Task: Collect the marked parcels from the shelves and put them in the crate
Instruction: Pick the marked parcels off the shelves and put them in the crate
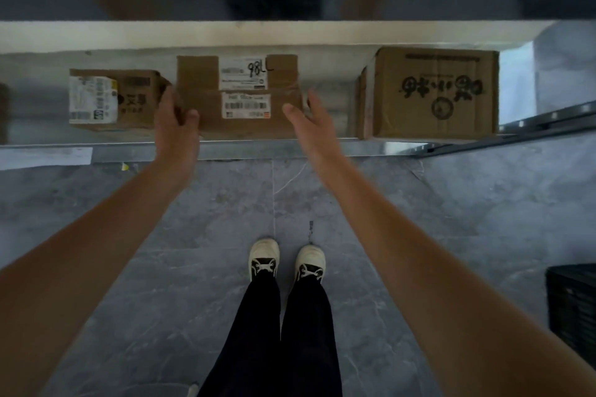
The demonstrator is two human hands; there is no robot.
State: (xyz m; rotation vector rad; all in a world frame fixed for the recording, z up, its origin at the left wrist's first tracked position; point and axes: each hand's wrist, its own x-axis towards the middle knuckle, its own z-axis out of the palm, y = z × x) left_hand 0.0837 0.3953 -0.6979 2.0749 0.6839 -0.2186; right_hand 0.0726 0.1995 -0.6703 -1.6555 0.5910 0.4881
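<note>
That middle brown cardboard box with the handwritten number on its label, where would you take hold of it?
Grip the middle brown cardboard box by its two short side faces, coming from the front with one hand at each end. It is wide and flat-sided, and gaps separate it from both neighbours. The left hand already holds its left edge; the right hand is open near its right edge.

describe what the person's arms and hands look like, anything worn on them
Both forearms are bare right to the frame's edges: no sleeves show. The left hand and right hand wear no gloves, and no watch, ring or wristband is visible. No markings show on either arm.
</note>
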